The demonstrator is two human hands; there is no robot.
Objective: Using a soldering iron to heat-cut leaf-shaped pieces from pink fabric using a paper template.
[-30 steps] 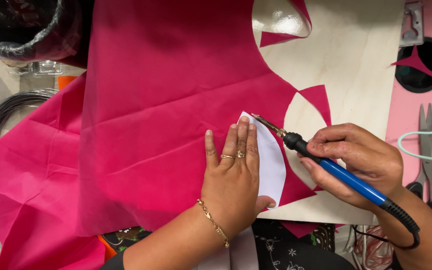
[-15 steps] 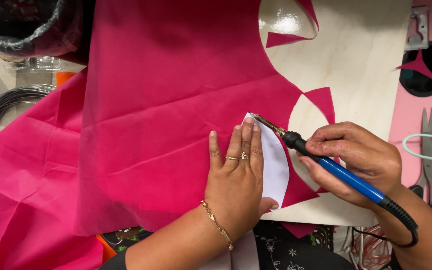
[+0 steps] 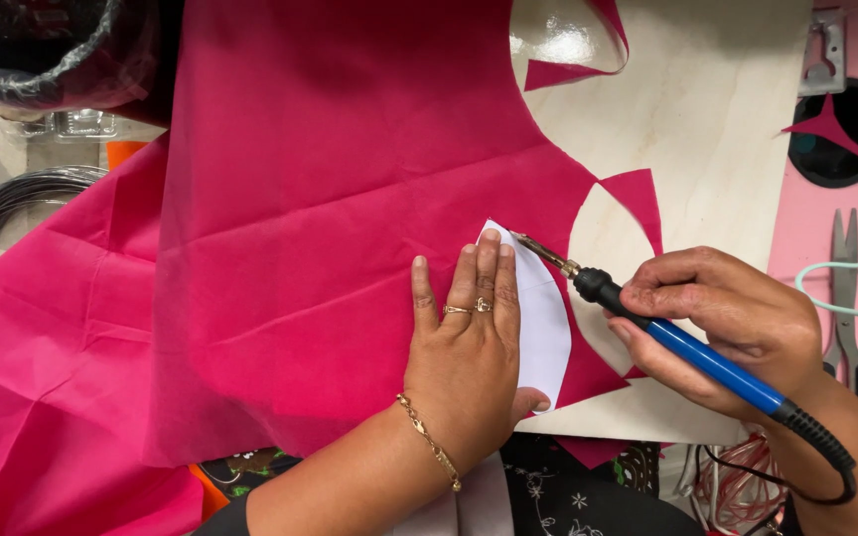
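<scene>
Plywood desk [image 3: 727, 149] carries pink fabric [image 3: 330, 228]. Left hand [image 3: 469, 347] flat, fingers spread on white template [image 3: 543, 318]; since 1 s ago shifted slightly to 3 o'clock. Right hand [image 3: 737, 323] grip pinching hot-knife tool [image 3: 687, 347], tip at template's 12 o'clock edge: edge cut underway.

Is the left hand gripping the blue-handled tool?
No, the left hand lies flat on the white template; the right hand holds the tool.

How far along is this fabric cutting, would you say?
Done: curved pieces are already cut out of the pink fabric, leaving bare wooden board and loose scraps. In hand: the left hand presses a white template flat while the right hand runs the blue-handled hot tool along its top edge. Left: a wide uncut stretch of fabric on the left.
</scene>
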